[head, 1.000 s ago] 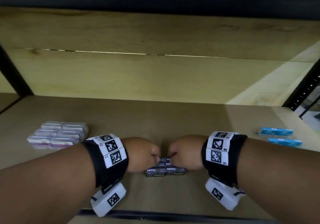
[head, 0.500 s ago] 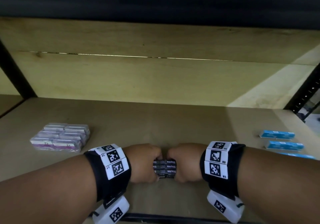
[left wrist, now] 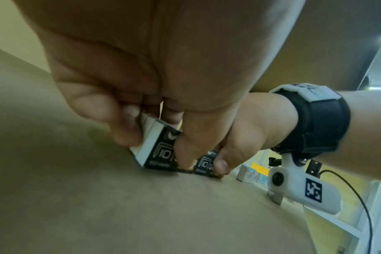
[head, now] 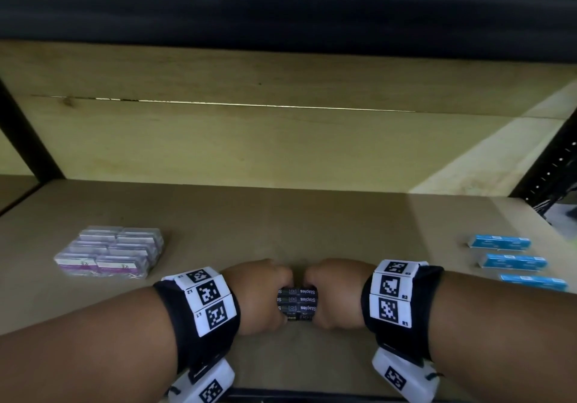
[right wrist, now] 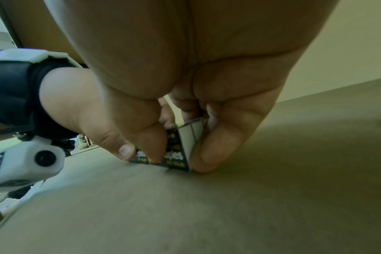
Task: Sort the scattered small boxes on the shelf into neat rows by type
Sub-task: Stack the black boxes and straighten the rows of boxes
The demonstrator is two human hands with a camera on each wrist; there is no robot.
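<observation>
Staples boxes [head: 297, 304]: black, packed in a block on the shelf [head: 281, 224], long axes running left-right.
Left hand [head: 260, 296]: grip curled on the block's left end.
Right hand [head: 335, 293]: grip curled on its right end.
Change: earlier loose boxes now squeezed together.

The shelf [head: 312, 215] under my wrists is matt brown board, smooth; its back panel [head: 249, 146] is pale raw wood with grain; the black staple boxes [head: 298, 304] look like printed card, slightly glossy; the purple packs [head: 109, 254] look wrapped in shiny clear film; my wrist bands [head: 402, 296] are black cloth.
</observation>
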